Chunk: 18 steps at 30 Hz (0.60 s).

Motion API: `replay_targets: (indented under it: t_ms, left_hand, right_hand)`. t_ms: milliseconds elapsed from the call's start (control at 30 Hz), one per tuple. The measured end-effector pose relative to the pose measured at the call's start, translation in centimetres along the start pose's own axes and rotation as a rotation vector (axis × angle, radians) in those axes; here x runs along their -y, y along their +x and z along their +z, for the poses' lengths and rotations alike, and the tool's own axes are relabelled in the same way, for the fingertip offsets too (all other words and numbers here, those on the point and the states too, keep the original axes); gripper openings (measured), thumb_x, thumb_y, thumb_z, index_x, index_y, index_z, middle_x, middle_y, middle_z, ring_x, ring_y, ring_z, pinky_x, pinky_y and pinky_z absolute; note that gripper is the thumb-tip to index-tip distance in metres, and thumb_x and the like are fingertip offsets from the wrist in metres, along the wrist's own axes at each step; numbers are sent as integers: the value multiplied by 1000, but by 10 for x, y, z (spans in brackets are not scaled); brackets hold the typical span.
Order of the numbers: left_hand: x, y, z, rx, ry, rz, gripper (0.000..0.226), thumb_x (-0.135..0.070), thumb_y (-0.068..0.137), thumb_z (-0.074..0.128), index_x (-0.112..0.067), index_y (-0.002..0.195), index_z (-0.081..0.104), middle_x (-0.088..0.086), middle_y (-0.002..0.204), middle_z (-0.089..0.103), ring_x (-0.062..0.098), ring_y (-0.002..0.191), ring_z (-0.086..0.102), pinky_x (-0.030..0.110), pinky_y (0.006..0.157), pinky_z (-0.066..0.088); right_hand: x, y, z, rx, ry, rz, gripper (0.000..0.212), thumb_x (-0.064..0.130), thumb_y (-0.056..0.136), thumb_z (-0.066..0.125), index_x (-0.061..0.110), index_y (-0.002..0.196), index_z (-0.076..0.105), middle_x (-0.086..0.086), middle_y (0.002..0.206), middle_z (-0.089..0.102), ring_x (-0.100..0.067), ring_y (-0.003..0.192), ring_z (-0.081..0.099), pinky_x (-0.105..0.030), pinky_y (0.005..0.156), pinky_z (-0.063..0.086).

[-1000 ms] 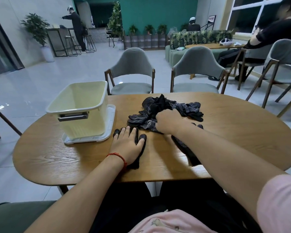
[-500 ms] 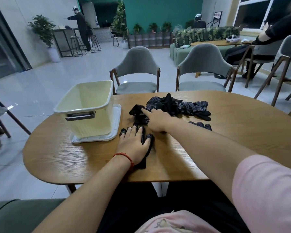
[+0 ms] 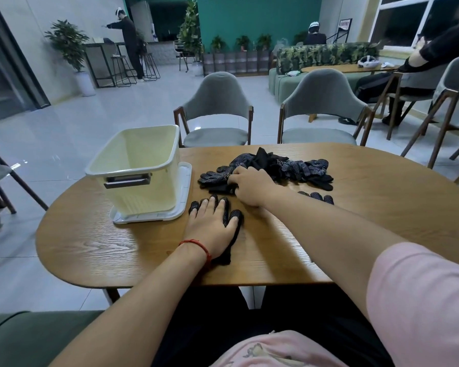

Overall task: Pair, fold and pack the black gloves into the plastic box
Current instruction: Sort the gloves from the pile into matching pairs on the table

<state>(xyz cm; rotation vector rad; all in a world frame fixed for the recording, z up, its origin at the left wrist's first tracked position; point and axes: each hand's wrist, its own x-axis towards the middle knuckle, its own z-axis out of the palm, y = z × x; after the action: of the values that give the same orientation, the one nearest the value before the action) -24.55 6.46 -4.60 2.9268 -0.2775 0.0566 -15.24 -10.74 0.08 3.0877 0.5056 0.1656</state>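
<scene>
A heap of black dotted gloves (image 3: 289,166) lies at the middle of the wooden table (image 3: 382,221). My left hand (image 3: 212,226) presses flat, fingers spread, on one black glove (image 3: 233,221) laid out near me. My right hand (image 3: 249,185) reaches into the near left side of the heap, its fingers closed on a glove (image 3: 212,178) there. Another glove (image 3: 317,196) peeks out behind my right forearm, mostly hidden. The pale yellow plastic box (image 3: 135,170) stands open on its white lid (image 3: 182,205), left of the heap, with nothing seen inside.
Two grey chairs (image 3: 217,107) stand at the table's far side, more chairs at the right. People stand and sit in the background. The table's near edge runs just behind my left wrist.
My right hand moved left along the heap and closed on a glove at its near left end. My left hand stays flat on the laid-out glove.
</scene>
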Motion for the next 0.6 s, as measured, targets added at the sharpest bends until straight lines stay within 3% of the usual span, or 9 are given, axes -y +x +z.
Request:
replay_targets:
  t_ms: [100, 233, 333, 400, 500, 600]
  left_hand:
    - [0, 0, 0, -5, -6, 3, 76, -67, 102, 22, -29, 168, 15, -1, 177, 8, 17, 163, 2, 44, 131, 4]
    - [1, 0, 0, -4, -3, 6, 77, -68, 102, 21, -28, 168, 15, 0, 177, 8, 17, 163, 1, 44, 132, 4]
    - [1, 0, -1, 1, -4, 4, 76, -67, 103, 22, -28, 168, 16, 0, 177, 8, 18, 163, 1, 44, 131, 4]
    - [0, 0, 0, 0, 0, 1, 76, -67, 103, 23, -28, 168, 17, 0, 177, 8, 18, 163, 2, 44, 131, 5]
    - [0, 0, -1, -6, 9, 2, 76, -67, 103, 23, -27, 168, 17, 1, 176, 9, 18, 163, 3, 44, 131, 6]
    - [0, 0, -2, -5, 14, 11, 76, -67, 103, 22, -26, 168, 16, 1, 177, 9, 19, 163, 3, 45, 131, 6]
  right_hand:
    - [1, -1, -5, -96, 6, 3, 32, 26, 99, 48, 34, 118, 73, 0, 131, 64, -29, 124, 54, -46, 97, 42]
    - [-9, 0, -32, -61, 272, 74, 24, 20, 90, 47, 26, 101, 68, -4, 116, 71, -32, 113, 62, -42, 92, 50]
    - [-18, -6, -51, 255, 234, -15, 41, 5, 89, 48, 28, 113, 72, 3, 120, 68, -24, 116, 62, -39, 98, 53]
    - [-16, -11, -57, 368, 177, -56, 49, 4, 89, 50, 26, 128, 70, 3, 128, 67, -23, 120, 61, -39, 102, 52]
    - [-5, -13, -53, 340, 103, -122, 57, 24, 87, 64, 32, 143, 59, 0, 141, 58, -25, 128, 54, -44, 106, 49]
    - [11, -10, -38, 276, -21, -169, 59, 43, 87, 65, 37, 145, 58, 3, 147, 54, -24, 132, 51, -48, 105, 48]
